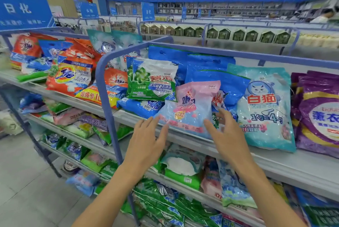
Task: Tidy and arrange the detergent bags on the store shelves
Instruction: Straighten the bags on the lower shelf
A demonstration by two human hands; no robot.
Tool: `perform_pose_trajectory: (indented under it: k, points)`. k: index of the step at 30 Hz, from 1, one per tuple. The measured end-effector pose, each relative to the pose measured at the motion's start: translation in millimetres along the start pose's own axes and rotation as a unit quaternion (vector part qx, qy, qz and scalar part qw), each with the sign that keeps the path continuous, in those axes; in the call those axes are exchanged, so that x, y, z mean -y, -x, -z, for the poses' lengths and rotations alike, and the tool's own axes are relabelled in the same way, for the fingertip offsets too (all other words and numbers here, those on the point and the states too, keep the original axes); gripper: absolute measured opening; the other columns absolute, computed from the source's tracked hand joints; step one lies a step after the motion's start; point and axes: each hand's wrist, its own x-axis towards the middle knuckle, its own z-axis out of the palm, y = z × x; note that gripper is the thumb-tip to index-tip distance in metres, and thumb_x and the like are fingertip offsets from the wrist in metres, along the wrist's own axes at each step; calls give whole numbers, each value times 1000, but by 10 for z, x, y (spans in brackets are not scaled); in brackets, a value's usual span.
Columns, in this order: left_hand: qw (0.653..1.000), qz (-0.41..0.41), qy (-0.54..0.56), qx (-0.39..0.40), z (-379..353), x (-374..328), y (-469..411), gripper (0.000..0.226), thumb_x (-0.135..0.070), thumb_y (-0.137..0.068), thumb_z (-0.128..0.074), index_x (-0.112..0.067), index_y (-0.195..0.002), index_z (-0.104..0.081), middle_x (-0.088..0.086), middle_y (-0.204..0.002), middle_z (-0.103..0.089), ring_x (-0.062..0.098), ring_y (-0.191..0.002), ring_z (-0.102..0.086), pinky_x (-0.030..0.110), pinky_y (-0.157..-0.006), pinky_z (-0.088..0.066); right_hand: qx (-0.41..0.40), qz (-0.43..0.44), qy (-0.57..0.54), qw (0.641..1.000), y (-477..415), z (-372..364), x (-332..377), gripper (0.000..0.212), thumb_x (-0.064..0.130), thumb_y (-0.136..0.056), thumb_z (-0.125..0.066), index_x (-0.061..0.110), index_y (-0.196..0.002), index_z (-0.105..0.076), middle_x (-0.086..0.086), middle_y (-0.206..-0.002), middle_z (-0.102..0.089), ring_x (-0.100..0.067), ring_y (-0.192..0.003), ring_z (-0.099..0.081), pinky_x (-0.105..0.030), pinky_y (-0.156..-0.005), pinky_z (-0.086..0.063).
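the pink and blue detergent bag is propped at the front edge of the top shelf. the left hand and right hand are spread wide, empty, flanking it. both sides are best gripped evenly, so it is stood straight.

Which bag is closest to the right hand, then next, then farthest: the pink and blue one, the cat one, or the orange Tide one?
From the right hand:
1. Pink and blue bag, just left of its fingertips.
2. Cat bag, to its right.
3. Orange Tide bag, far off left, beyond the blue shelf rail.
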Motion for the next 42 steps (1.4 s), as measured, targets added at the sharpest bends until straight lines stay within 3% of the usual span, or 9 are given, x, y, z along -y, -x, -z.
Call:
perform_pose_trajectory:
  k: [4, 7, 10, 17, 20, 24, 29, 33, 42]
  points:
    - [999, 7, 33, 7, -104, 131, -600, 63, -55, -103, -41, -17, -153, -42, 1, -153, -48, 22, -144, -37, 43, -119, -32, -29, -34, -57, 997, -428, -250, 1, 49, 44, -96, -63, 30, -140, -46, 16, -135, -55, -9, -125, -54, -33, -100, -42]
    - [998, 19, 65, 7, -208, 169, -990, 43, -50, -103, -46, -17, -127, -61, 1, -118, -69, 26, -110, -61, 38, -89, -47, -2, -85, -53, 995, -681, -392, -46, 52, 53, -95, -61, 27, -138, -47, 13, -127, -60, -15, -114, -59, -36, -90, -43]
    - [993, 51, 104, 22, -283, 156, -1262, 37, -50, -103, -46, -16, -98, -60, -2, -79, -63, 24, -79, -58, 36, -66, -39, -23, -123, -54, 991, -886, -490, -48, 49, 53, -97, -58, 24, -135, -49, 6, -123, -60, -17, -106, -56, -35, -88, -40]
    - [989, 101, 61, 93, -307, 125, -1614, 49, -55, -100, -46, -17, -70, -40, 0, -65, -44, 21, -63, -43, 35, -55, -25, -106, -162, -188, 963, -1015, -612, 5, 22, 28, -105, -52, 17, -99, -69, 3, -87, -71, -18, -82, -66, -31, -69, -49]
    - [983, 111, 100, 107, -251, 113, -1664, 50, -54, -100, -47, -18, -67, -38, 0, -64, -41, 24, -65, -42, 35, -57, -27, -134, -162, -257, 943, -963, -535, 123, 19, 20, -102, -60, 12, -92, -73, -7, -86, -73, -8, -76, -61, -20, -65, -50]
    - [952, 107, 244, 150, -162, -22, -1668, 56, -63, -98, -45, -20, -64, -51, 5, -63, -50, 29, -66, -49, 38, -65, -35, -180, -86, -250, 947, -763, -330, 356, 15, 19, -98, -67, 25, -88, -76, 21, -76, -72, 9, -71, -62, -5, -69, -48]
    - [852, 93, 443, 262, -186, -146, -1639, 85, -90, -64, -64, -19, -108, -78, 9, -108, -77, 41, -107, -71, 61, -105, -47, -255, -78, -377, 887, -321, -83, 523, 40, 20, -72, -81, 7, -109, -76, -14, -111, -74, -33, -103, -70, -56, -101, -52]
    - [785, 76, 514, 338, -154, -267, -1511, 39, -50, -97, -59, -17, -110, -75, 8, -106, -78, 28, -99, -75, 46, -94, -58, -273, -125, -446, 843, 21, -69, 428, 32, 15, -74, -80, 17, -105, -77, -13, -114, -76, -35, -109, -72, -55, -96, -56]
    - [725, 48, 563, 393, -243, -641, -874, 36, -48, -96, -60, -18, -108, -76, 12, -111, -77, 31, -101, -74, 52, -94, -57, -267, -216, -475, 810, 989, 252, 174, 49, 46, -85, -72, 16, -124, -73, -13, -122, -74, -30, -106, -74, -46, -82, -62]
